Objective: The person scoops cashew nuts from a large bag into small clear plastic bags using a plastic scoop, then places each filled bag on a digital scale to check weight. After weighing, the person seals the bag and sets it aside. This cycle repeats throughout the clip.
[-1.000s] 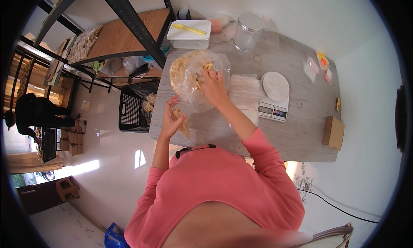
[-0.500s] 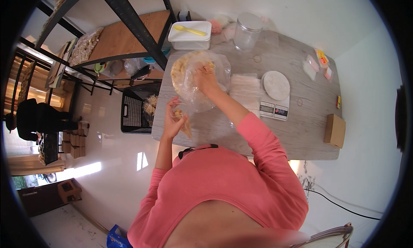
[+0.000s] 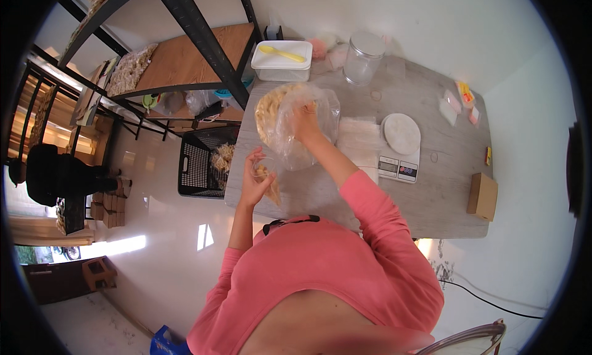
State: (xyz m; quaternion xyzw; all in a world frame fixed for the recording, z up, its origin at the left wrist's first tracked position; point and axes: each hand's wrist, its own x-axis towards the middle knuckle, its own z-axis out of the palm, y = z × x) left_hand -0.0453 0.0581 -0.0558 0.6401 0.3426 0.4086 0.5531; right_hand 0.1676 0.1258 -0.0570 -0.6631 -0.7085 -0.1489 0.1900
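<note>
The person wears a plain pink top (image 3: 333,256) with a wide, rounded neckline, forearm-length matching sleeves (image 3: 376,201), and something black (image 3: 272,226) at its front edge.

A scale (image 3: 401,150), large filled bag (image 3: 271,114) and shelving (image 3: 176,62) suggest a small packing workroom.

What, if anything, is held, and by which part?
Left hand: a small tapered clear plastic bag, near its open rim. Right hand: partly obscured, cannot be told.
</note>
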